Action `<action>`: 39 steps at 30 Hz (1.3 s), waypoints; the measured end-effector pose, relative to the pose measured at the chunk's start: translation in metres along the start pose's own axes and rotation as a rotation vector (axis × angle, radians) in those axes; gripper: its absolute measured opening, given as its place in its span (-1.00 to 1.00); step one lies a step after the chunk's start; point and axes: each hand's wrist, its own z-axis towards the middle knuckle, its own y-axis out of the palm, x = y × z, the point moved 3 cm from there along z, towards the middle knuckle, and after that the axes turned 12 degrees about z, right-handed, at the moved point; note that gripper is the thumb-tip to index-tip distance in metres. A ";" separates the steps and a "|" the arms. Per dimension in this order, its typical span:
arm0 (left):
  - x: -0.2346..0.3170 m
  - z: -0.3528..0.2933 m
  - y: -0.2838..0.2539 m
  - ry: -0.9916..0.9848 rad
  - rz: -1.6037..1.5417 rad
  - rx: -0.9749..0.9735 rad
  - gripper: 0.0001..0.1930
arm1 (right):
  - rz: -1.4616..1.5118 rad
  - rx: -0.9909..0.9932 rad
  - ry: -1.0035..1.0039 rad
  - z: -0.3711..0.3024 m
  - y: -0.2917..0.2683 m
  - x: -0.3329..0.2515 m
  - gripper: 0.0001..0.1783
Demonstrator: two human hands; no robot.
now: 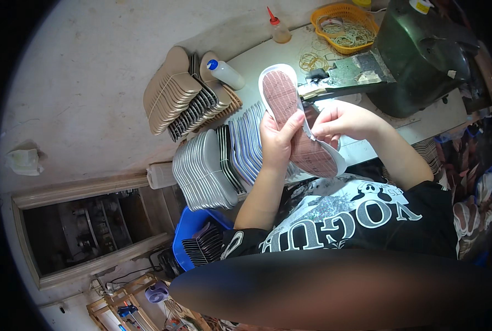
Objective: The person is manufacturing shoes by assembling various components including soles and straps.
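In front of my chest I hold up a shoe sole (304, 149) with a white rim and a reddish-brown, checked face turned toward me. My left hand (277, 135) is closed round its left edge, thumb lying across the narrow middle. On the opposite side, my right hand (337, 122) has thumb and fingertips pinched together at the white rim. Any thread or strip between those fingertips is too small to make out. Just beyond the sole sits the flat bed (362, 74) of a dark green sewing machine (422, 60).
Bundled stacks of grey soles (202, 171), striped soles (246, 143) and tan soles (169, 91) stand at the left. A white bottle (226, 74) leans there. Farther back are a red-tipped bottle (279, 30) and a yellow basket (317, 27). A blue bin (181, 243) stands below.
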 end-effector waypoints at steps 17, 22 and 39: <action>-0.001 0.048 0.002 0.169 0.229 0.160 -0.71 | -0.286 0.207 -0.190 0.000 -0.002 -0.003 -0.66; -0.025 0.088 -0.025 0.001 0.495 0.136 -0.68 | -0.103 0.283 0.013 -0.003 -0.019 0.025 -0.63; -0.029 0.111 -0.010 -0.004 1.055 0.132 -0.59 | 0.297 0.284 0.083 -0.025 -0.011 0.052 -0.74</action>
